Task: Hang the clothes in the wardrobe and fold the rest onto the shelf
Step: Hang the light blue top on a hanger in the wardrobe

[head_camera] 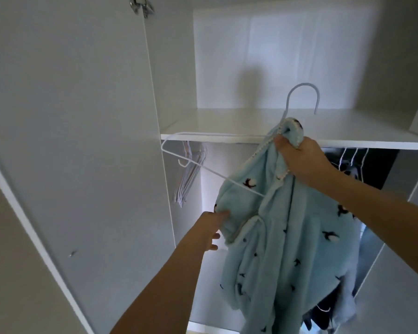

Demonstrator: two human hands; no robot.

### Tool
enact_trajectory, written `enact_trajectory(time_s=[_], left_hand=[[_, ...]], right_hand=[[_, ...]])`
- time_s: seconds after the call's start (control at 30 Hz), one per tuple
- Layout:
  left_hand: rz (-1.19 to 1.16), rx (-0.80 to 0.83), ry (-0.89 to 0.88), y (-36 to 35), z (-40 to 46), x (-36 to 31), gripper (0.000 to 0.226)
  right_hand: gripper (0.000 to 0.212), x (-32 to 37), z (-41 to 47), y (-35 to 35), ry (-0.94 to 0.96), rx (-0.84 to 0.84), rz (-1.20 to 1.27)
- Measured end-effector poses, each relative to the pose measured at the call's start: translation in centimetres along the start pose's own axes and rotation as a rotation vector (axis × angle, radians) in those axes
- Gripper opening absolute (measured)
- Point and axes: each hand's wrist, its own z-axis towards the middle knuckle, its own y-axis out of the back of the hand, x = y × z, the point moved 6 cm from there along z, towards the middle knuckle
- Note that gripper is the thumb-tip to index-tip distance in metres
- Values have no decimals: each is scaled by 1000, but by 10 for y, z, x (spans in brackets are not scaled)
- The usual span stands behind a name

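A light blue fleece garment [287,227] with small dark bird prints hangs in front of the open white wardrobe. A white wire hanger [196,162] is partly inside it, hook up, its left arm sticking out bare. My right hand [304,160] grips the garment's collar together with the hanger neck, just below the shelf edge. My left hand [212,227] pinches the garment's left shoulder fabric from below. The shelf [227,126] above the hanging space is bare and white.
Several spare wire hangers [191,174] hang bunched at the left of the hanging space. Dark clothes [362,165] hang at the right on white hangers. The open wardrobe door [70,141] stands to the left, another panel to the right.
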Motion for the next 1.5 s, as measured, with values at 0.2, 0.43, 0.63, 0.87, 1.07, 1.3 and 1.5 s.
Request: enact_trajectory(time_s=[0.2,0.43,0.63,0.87,1.07,1.3,1.5], left_hand=[[24,133,85,-48,5,12,66],[-448,187,-89,-38,15,-61,27],[-246,28,-129,-9,20,-113,22],[-16,-24,-146,4,31,-119,9],[-33,-60,-232,2,37,-123,8],[-77,34,-58,-3,45,-96,16],[-86,29,-37,-9,47,-95,29]], right_hand=[[33,-10,-21,34,-13,-133,-14],[35,-48,-58,86,31,-187,-259],[39,-61,-78,95,170,-202,-470],[38,-61,-84,92,273,-71,-322],[40,-72,-85,87,252,-7,-229],[39,-84,-82,96,197,-84,-114],[32,-87,-86,107,213,-152,-78]])
